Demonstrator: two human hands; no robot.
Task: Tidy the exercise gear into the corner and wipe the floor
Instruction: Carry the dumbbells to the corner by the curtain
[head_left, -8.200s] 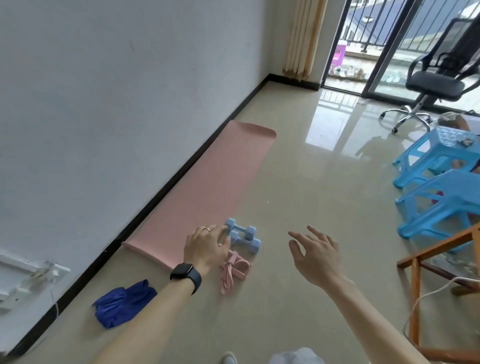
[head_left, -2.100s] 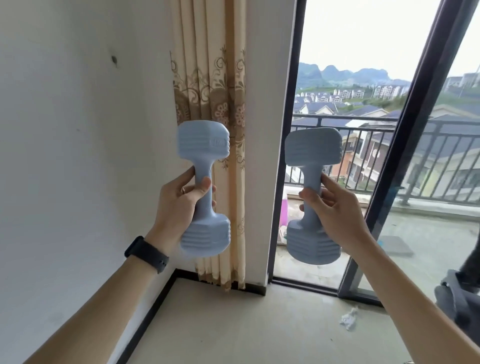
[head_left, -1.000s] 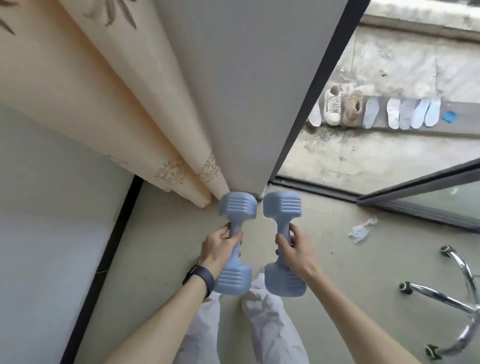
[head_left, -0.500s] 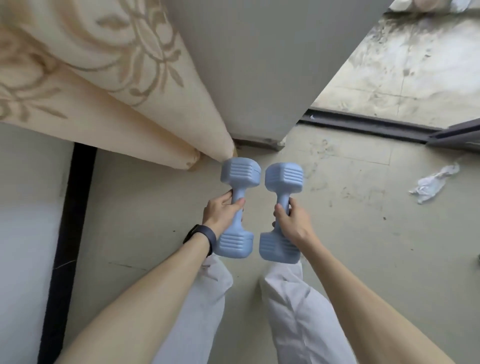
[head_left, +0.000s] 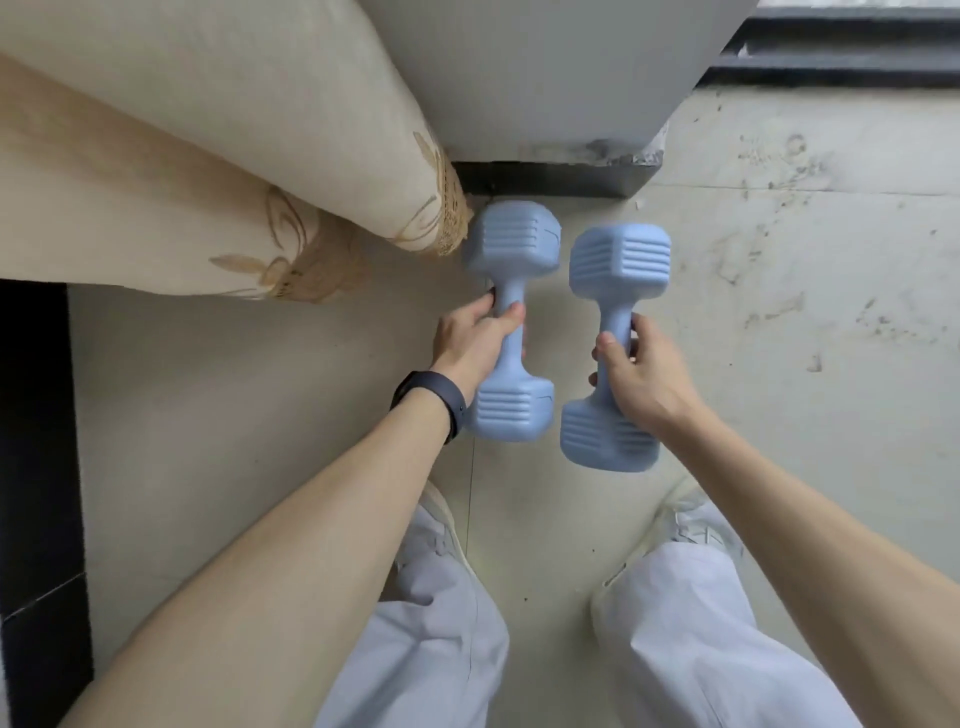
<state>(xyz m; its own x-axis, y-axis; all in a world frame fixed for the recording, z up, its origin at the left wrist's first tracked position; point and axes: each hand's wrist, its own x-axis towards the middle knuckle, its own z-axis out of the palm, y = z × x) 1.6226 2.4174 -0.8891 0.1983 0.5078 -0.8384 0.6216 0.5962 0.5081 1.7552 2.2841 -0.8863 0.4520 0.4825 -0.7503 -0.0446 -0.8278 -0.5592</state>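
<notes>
Both dumbbells now low at the corner of the floor; a second ago they were held together higher up, half a second ago closer still, and now they sit a little apart with the camera nearer the ground. Left hand wrapped round the handle of the left dumbbell, thumb over the top; its far head just beside the curtain hem and close to the dark skirting under the wall pier. Right hand curled round the handle of the right dumbbell, which sits slightly nearer the person and tilted; cannot tell whether either weight is touching the floor yet. Reads as the set-down step: weights have arrived at the corner, release still pending. Rest of the gear not in view here, so mat, rope and the wipe look still to do. Risk: left head snagging the curtain; shoes close below the right one.
</notes>
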